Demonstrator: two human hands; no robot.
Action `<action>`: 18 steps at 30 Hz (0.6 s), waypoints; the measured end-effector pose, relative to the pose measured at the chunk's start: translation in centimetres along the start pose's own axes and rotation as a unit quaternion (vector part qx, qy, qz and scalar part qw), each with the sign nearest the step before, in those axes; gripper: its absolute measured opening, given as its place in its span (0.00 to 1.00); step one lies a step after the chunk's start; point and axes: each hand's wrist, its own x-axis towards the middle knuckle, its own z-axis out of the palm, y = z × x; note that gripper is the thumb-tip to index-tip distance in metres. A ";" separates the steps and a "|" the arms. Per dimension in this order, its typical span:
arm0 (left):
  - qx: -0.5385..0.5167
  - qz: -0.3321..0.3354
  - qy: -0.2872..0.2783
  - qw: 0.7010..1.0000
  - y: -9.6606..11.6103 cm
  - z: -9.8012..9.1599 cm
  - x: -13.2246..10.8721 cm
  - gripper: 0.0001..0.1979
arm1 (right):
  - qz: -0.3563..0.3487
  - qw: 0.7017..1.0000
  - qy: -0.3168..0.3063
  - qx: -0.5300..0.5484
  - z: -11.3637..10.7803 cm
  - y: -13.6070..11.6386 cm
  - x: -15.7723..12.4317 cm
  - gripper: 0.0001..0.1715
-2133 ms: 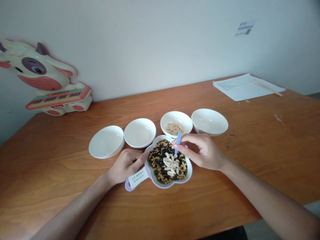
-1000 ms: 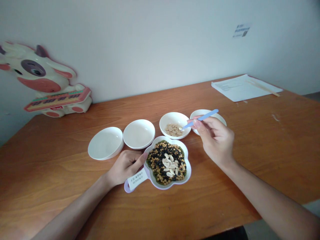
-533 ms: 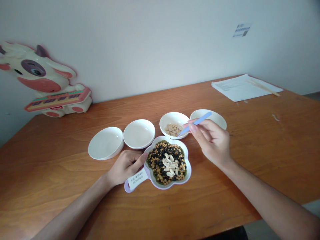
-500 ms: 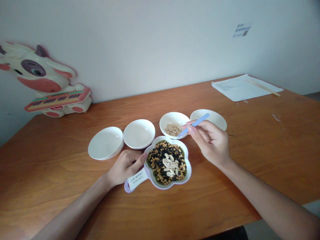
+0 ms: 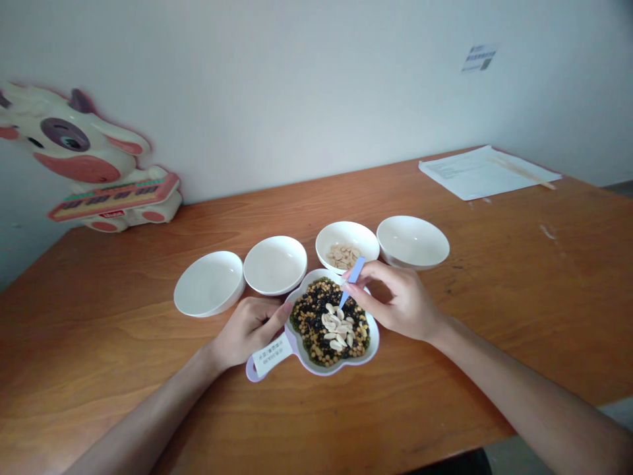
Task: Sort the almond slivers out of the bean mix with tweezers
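A flower-shaped white dish (image 5: 372,340) with a lilac handle holds mixed black, yellow and green beans and a heap of pale seeds. My left hand (image 5: 247,328) is closed on the dish's handle and rim at the left. Pinched in my right hand (image 5: 398,300) are blue tweezers (image 5: 351,280), tips down in the pale seeds. Behind the dish stands a row of white bowls: the third bowl (image 5: 347,235) holds some pale seeds; the far-left bowl (image 5: 210,282), second bowl (image 5: 275,262) and right bowl (image 5: 413,240) look bare.
The wooden table (image 5: 519,284) runs back to a white wall. A cartoon cow toy (image 5: 89,165) stands at the back left. Papers with a wooden stick (image 5: 487,171) lie at the back right. The table's front edge is at the lower right.
My right hand carried the tweezers from over the seed bowl back down into the flower-shaped dish. My left hand and the dish have stayed put.
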 end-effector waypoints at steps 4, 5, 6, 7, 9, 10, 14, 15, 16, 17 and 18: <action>0.002 0.002 0.001 1.000 -0.1 0.0 0.0 0.29 | -0.002 1.000 0.004 -0.003 0.0 0.0 0.0 0.05; 0.003 0.003 0.001 1.000 -0.2 0.0 0.0 0.29 | -0.003 1.000 0.005 -0.005 0.0 0.1 -0.1 0.05; 0.003 0.003 0.001 1.000 -0.2 0.0 0.0 0.29 | -0.004 1.000 0.005 -0.007 0.1 0.2 -0.1 0.05; 0.003 0.004 0.001 1.000 -0.2 0.0 0.0 0.29 | -0.003 1.000 0.005 -0.007 0.1 0.3 -0.2 0.05; 0.000 0.003 -0.001 1.000 -0.2 0.0 0.0 0.29 | 0.000 1.000 0.007 -0.003 0.2 0.3 -0.3 0.05; 0.000 0.003 -0.002 1.000 -0.2 0.0 0.0 0.29 | 0.003 1.000 0.007 -0.001 0.2 0.3 -0.3 0.06; 0.001 0.003 -0.001 1.000 -0.2 0.0 0.0 0.29 | 0.012 1.000 0.006 -0.003 0.3 0.3 -0.3 0.06; 0.001 0.005 0.000 1.000 -0.2 0.0 0.0 0.29 | 0.012 1.000 0.002 -0.005 0.3 0.3 -0.4 0.06; 0.001 0.006 0.001 1.000 -0.2 0.0 0.0 0.29 | 0.011 1.000 0.000 -0.006 0.4 0.3 -0.4 0.05; 0.000 0.006 0.001 1.000 -0.2 0.0 0.0 0.29 | 0.009 1.000 -0.003 -0.007 0.4 0.3 -0.4 0.05; -0.002 0.006 0.000 1.000 -0.2 0.0 0.0 0.29 | 0.005 1.000 -0.005 -0.009 0.4 0.3 -0.4 0.05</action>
